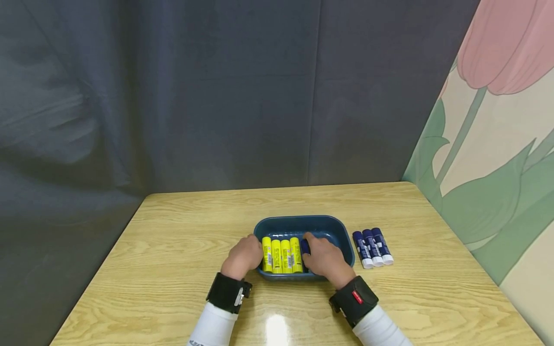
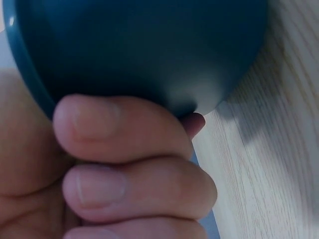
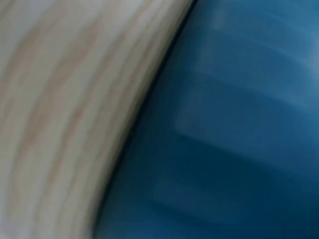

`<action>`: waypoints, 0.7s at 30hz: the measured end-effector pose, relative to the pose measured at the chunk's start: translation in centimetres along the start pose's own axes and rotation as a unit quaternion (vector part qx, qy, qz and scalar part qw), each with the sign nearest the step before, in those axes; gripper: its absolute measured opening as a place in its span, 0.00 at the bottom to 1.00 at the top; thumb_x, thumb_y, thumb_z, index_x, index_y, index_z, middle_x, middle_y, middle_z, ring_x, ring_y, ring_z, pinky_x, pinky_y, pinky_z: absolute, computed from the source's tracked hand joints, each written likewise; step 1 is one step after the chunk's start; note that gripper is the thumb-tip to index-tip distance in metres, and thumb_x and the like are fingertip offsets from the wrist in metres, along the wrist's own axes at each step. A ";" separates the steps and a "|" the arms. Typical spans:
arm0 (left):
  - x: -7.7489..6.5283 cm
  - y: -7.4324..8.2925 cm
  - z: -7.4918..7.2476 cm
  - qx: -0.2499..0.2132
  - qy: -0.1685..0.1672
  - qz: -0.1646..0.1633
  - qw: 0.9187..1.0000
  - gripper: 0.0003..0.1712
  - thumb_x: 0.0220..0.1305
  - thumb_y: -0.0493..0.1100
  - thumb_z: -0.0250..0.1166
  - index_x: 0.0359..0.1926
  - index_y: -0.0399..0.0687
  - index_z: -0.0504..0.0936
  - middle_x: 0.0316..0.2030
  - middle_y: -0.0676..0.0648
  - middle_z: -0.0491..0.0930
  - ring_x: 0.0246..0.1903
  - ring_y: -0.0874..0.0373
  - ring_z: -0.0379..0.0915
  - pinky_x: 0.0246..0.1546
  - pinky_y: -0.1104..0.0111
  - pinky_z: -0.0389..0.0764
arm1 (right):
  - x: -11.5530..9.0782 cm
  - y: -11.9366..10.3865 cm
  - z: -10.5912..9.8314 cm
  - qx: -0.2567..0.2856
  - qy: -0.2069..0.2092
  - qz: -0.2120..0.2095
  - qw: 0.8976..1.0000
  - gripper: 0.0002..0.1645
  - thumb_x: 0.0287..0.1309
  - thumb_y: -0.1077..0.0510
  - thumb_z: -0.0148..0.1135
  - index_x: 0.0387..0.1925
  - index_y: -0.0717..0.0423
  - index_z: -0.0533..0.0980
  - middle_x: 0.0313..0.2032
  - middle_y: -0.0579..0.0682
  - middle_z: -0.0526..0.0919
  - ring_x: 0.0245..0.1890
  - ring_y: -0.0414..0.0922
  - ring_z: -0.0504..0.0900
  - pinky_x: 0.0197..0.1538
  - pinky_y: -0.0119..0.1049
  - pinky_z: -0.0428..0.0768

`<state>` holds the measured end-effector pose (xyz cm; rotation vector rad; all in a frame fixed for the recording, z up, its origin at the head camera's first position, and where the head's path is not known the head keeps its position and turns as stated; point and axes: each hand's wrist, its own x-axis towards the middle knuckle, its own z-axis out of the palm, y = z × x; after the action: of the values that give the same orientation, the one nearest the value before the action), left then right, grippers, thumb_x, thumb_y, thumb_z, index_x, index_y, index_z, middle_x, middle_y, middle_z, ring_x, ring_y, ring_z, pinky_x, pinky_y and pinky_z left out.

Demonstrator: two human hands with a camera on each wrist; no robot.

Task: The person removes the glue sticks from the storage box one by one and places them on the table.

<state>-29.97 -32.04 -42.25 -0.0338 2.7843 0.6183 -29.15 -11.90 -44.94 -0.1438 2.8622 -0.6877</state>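
A dark teal plastic basin (image 1: 298, 222) sits on the table, with several yellow glue sticks (image 1: 276, 257) standing in a row in its left part. My left hand (image 1: 246, 254) grips the basin at its left side. In the left wrist view, the curled fingers (image 2: 134, 129) of that hand lie against the basin wall (image 2: 149, 45). Inside the basin, just right of the yellow row, my right hand (image 1: 324, 257) holds a dark blue glue stick (image 1: 305, 247), mostly hidden by the fingers. Only the basin's side (image 3: 224, 124) and the table show in the right wrist view.
Right of the basin, three dark blue glue sticks with white ends (image 1: 373, 247) lie side by side on the wooden table (image 1: 173, 269). A dark grey curtain (image 1: 233, 96) hangs behind the table, and a wall with a painted tulip (image 1: 497, 192) borders its right side.
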 end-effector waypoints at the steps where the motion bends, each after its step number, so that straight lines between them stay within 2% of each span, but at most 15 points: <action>1: 0.0 0.0 0.0 -0.001 0.000 0.000 1.000 0.14 0.69 0.40 0.44 0.39 0.34 0.72 0.23 0.44 0.67 0.20 0.53 0.65 0.19 0.66 0.65 | 0.0 0.0 0.0 0.000 0.000 0.001 1.000 0.30 0.57 0.53 0.60 0.61 0.51 0.67 0.41 0.54 0.79 0.29 0.47 0.74 0.27 0.40 0.71; 21: -0.2 0.0 -0.1 -0.012 -0.003 0.005 1.000 0.14 0.69 0.39 0.43 0.31 0.38 0.71 0.20 0.45 0.66 0.18 0.54 0.64 0.18 0.67 0.64 | 0.1 0.0 0.2 0.008 0.004 0.008 1.000 0.31 0.56 0.51 0.61 0.61 0.50 0.67 0.41 0.54 0.79 0.27 0.47 0.74 0.27 0.40 0.70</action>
<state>-29.85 -32.06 -42.12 -0.0235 2.7726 0.6545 -29.23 -11.97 -45.10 -0.1168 2.8609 -0.7108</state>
